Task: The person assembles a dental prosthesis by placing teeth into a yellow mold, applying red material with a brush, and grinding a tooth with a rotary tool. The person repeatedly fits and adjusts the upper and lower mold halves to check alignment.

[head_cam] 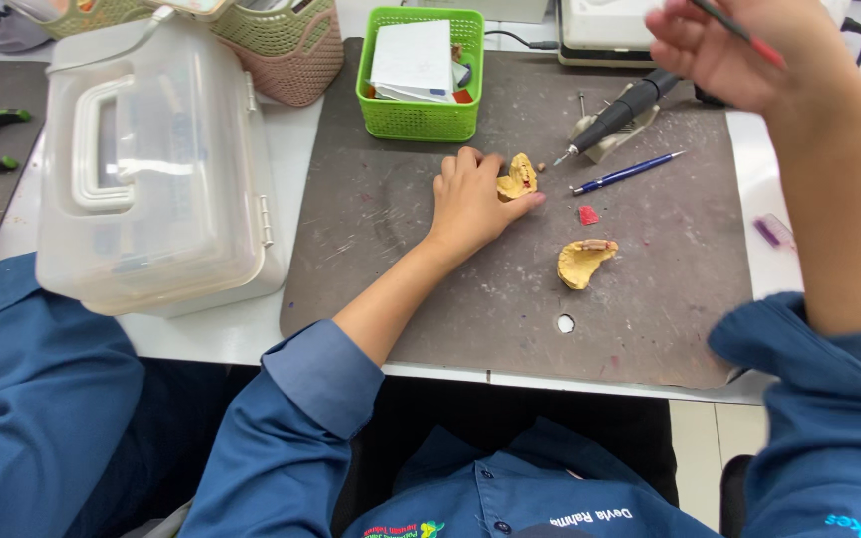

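Yellow dental cast [518, 179] at frame centre is being pinched by the left hand [472, 201]; a thin red-tipped tool [739, 32] is being clasped by the right hand [739, 50], upper right.

A white worktable [251, 334] carries a scuffed grey mat [650, 319] (pale tiled floor [695, 448] shows below), evenly lit.

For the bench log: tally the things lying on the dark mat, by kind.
Yellow dental casts: 2
Green basket: 1
Black handpiece: 1
Blue pen: 1
Red wax piece: 1
Total: 6
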